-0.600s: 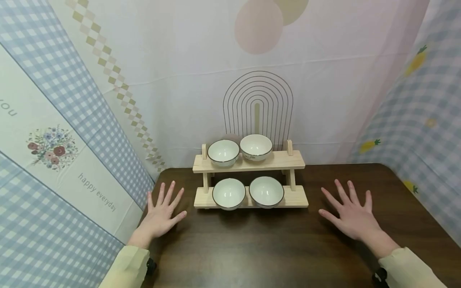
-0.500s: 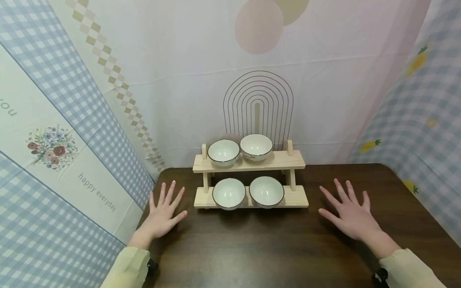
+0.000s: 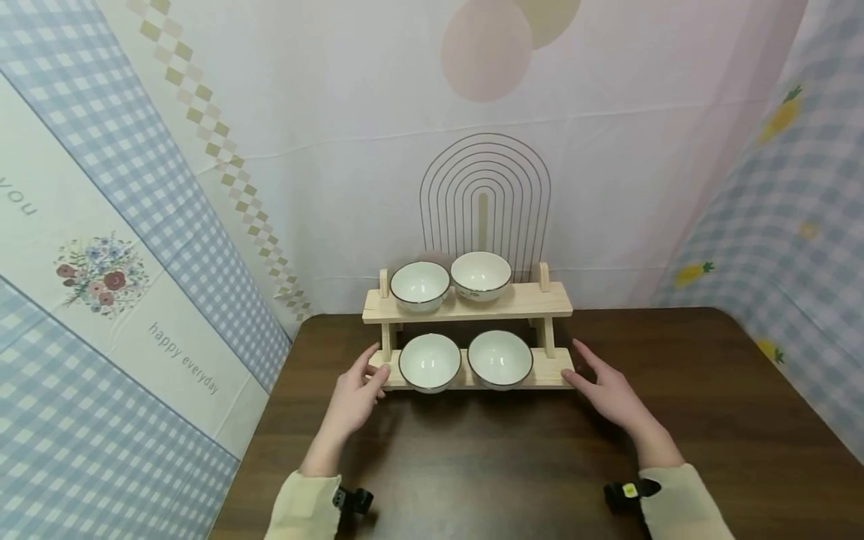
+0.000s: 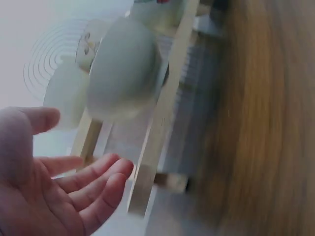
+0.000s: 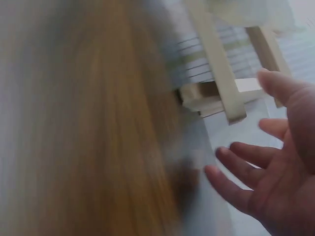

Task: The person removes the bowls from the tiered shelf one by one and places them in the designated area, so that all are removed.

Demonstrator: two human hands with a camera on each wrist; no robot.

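Note:
A two-tier pale wooden rack [image 3: 536, 301] stands at the back of the table with two white, dark-rimmed bowls on each tier. Above are a left bowl [image 3: 420, 286] and a right bowl [image 3: 481, 276]; below, another left bowl [image 3: 430, 363] and right bowl [image 3: 500, 360]. My left hand [image 3: 351, 401] is at the left end of the lower tier, thumb overlapping the board in the head view. At the opposite end is my right hand [image 3: 613, 394], its thumb at the board's corner. Both wrist views show relaxed, spread fingers around the board ends, not closed on them.
The dark wooden table [image 3: 472, 465] extends in front of the rack. A patterned white cloth [image 3: 337, 210] hangs behind it. Blue checked cloths stand at the left [image 3: 88, 390] and right [image 3: 776, 247] sides.
Both hands have moved inward from flat, spread positions on either side of the table to the two ends of the lower tier. The rack and bowls have stayed in place.

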